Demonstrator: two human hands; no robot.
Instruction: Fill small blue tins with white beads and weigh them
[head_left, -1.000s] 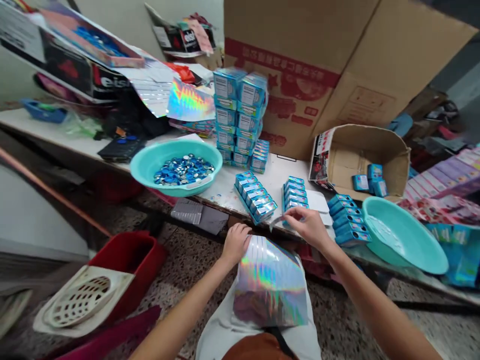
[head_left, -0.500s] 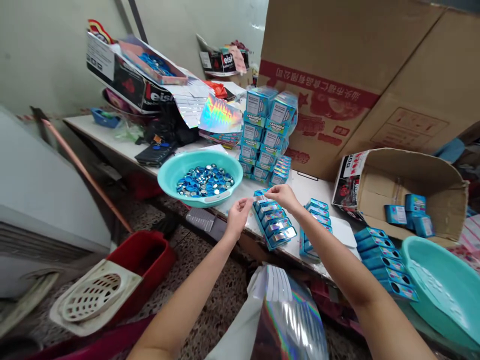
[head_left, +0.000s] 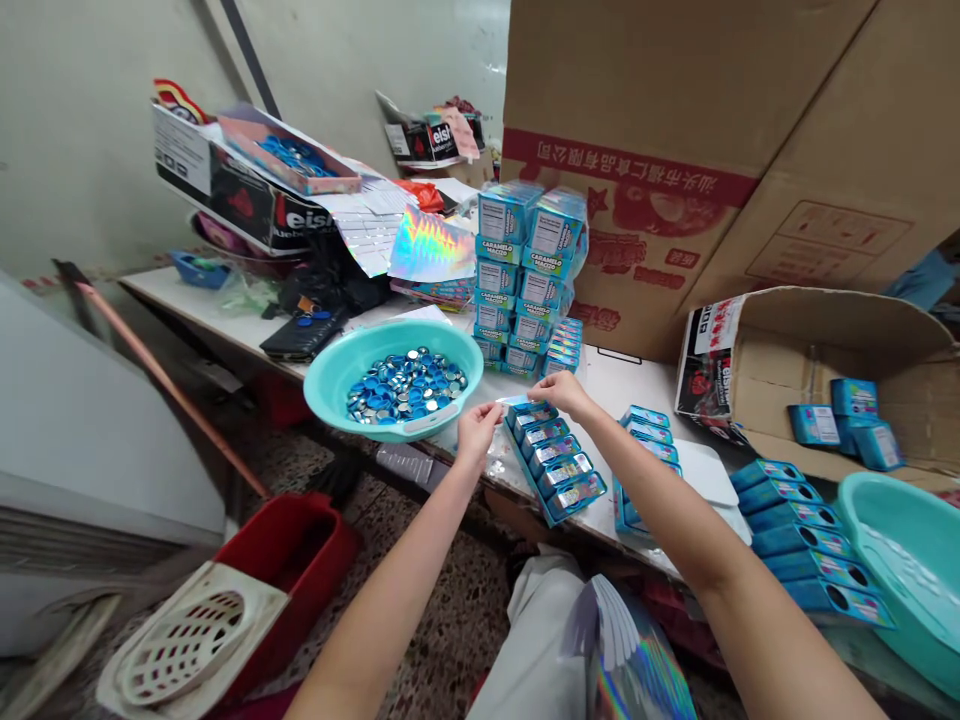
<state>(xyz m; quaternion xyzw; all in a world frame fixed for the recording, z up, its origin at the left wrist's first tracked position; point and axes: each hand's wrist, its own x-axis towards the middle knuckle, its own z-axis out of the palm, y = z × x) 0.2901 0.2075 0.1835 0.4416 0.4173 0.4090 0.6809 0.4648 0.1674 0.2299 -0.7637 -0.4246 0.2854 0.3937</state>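
White table along a pale wall, above speckled terrazzo floor.

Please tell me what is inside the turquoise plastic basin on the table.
The turquoise plastic basin holds a heap of small round blue and silver discs. They cover the middle of the basin, so its bottom cannot be seen there.

Left hand and right hand at blue boxes

- big cardboard carton at 12 o'clock
- open cardboard box at 3 o'clock
- teal tub at 4 o'clock
- red bin at 8 o'clock
- white plastic grate at 8 o'clock
- broom handle at 9 o'clock
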